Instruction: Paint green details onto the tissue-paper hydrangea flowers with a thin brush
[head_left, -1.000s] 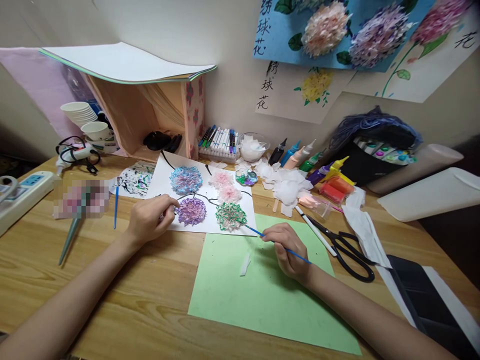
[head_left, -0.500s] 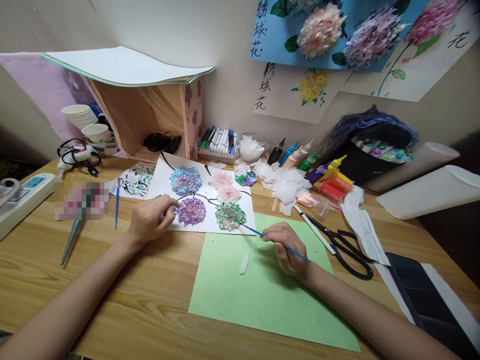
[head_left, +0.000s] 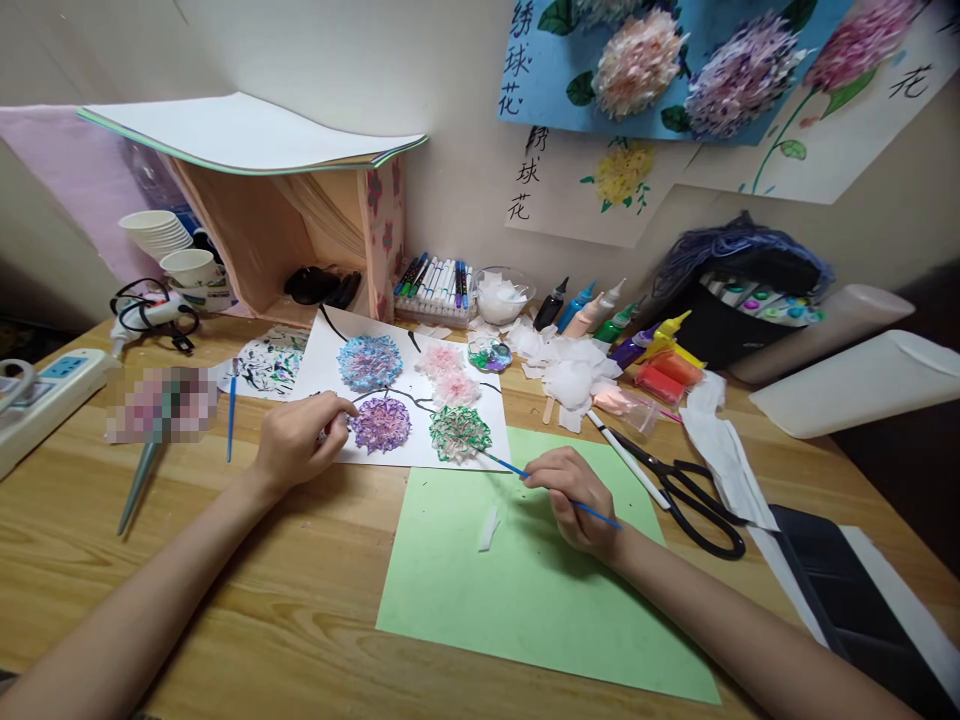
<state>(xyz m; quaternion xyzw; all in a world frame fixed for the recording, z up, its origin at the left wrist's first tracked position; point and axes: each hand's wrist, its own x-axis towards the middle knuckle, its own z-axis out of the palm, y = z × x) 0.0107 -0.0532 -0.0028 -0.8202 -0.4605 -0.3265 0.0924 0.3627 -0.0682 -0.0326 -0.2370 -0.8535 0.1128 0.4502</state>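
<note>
**Painting a paper flower at a craft desk**

At left, the left hand (head_left: pixel 296 440), fingers curled together, presses down the near edge of a white sheet (head_left: pixel 330 365) bearing five tufted flowers. At centre, the green flower (head_left: pixel 459 432) meets the tip of a thin blue brush (head_left: pixel 551 490). The right hand (head_left: pixel 574 498) pinches that brush, resting on green paper (head_left: pixel 525 610). Colouring seems under way; the next stroke calls for a light, steady tip. Scissors (head_left: pixel 686 490) lie farther right.

Both forearms are bare to the frame edge; no sleeves show. The left hand (head_left: pixel 296 440) and right hand (head_left: pixel 574 500) carry no gloves, rings, watch or bracelets. Fingernails appear short and unpainted. No markings are visible on either arm.
</note>
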